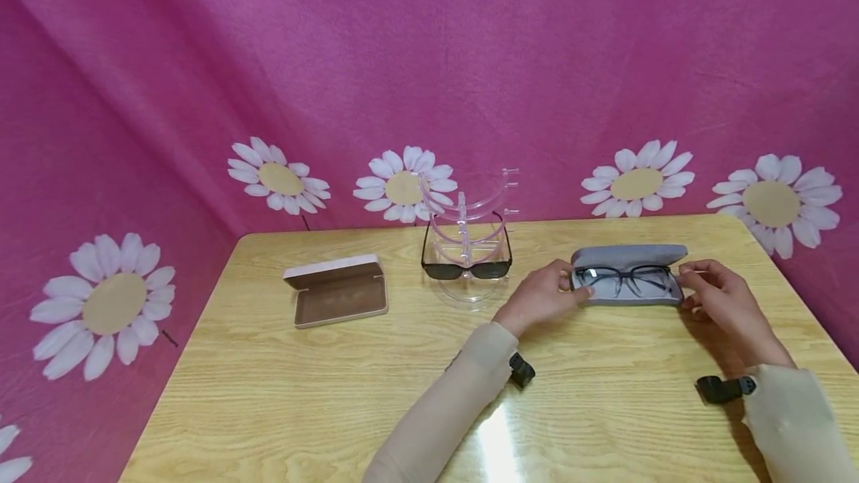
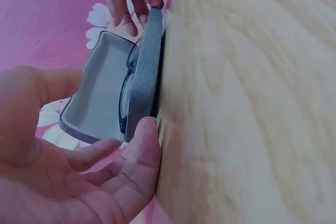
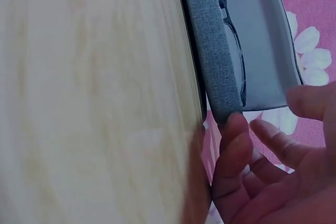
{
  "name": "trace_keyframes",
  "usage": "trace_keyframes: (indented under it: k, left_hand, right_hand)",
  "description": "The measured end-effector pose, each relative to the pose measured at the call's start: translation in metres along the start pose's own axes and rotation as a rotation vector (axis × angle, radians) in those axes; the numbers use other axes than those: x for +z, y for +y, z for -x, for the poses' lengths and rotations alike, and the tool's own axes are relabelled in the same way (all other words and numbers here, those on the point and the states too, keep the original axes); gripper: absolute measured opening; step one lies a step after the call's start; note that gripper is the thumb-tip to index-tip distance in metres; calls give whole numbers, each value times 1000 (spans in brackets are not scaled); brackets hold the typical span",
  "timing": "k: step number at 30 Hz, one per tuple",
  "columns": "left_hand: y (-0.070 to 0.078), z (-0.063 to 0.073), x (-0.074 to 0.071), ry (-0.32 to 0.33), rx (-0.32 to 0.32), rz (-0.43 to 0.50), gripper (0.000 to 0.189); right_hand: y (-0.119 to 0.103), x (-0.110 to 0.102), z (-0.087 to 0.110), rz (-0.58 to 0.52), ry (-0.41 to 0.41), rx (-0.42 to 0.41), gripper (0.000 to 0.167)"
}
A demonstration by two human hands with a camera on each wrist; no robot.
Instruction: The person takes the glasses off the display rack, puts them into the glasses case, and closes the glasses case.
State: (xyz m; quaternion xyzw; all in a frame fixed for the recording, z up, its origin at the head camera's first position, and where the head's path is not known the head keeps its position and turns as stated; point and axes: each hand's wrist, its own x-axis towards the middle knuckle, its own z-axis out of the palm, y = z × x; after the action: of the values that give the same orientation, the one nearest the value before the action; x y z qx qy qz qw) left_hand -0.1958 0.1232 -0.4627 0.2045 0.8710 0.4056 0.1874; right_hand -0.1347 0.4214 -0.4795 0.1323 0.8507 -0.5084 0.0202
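Note:
A grey fabric-covered glasses case [image 1: 629,253] lies on the right side of the table with its lid raised at the back. Inside it rest black-framed eyeglasses [image 1: 625,275] with clear lenses, temples folded. My left hand [image 1: 545,295] grips the case's left end, thumb near the lid edge and fingertips at the base corner in the left wrist view. At the opposite end my right hand [image 1: 728,304] holds the case, its curled fingers [image 3: 233,153] against the base corner and its thumb by the lid. Part of the eyeglasses is hidden behind the base wall in both wrist views.
A clear plastic display stand [image 1: 463,226] in the middle carries dark sunglasses [image 1: 490,270] on its lower tier. To the left sits an open glasses case [image 1: 342,300] with a brown lining. Behind the wooden table [image 1: 322,408] hangs a pink flowered cloth [image 1: 403,58].

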Motion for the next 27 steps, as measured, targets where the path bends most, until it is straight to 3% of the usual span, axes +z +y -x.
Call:
trace_keyframes:
  k: [3,7,13,17,20,27]
  left_hand:
    - [0,-1,-1,1,-36,54,61]
    - [0,-5,0,-8,-52,121,69]
    - [0,-12,-4,-50,-59,274,50]
    - [2,-14,-5,-33,-80,318,48]
    - [4,-14,-4,-8,-95,336,47]
    - [5,-12,-6,7,-105,345,42]
  right_hand:
    - [-1,-1,-2,-14,-5,5,42]
    - [-3,-3,-6,26,-11,32,73]
    - [-10,-4,-13,37,-29,123,93]
    - [-14,-2,-15,31,-6,185,95]
    - [-16,-3,-15,32,-10,187,90]
    - [-14,-13,-14,-27,-147,132,62]
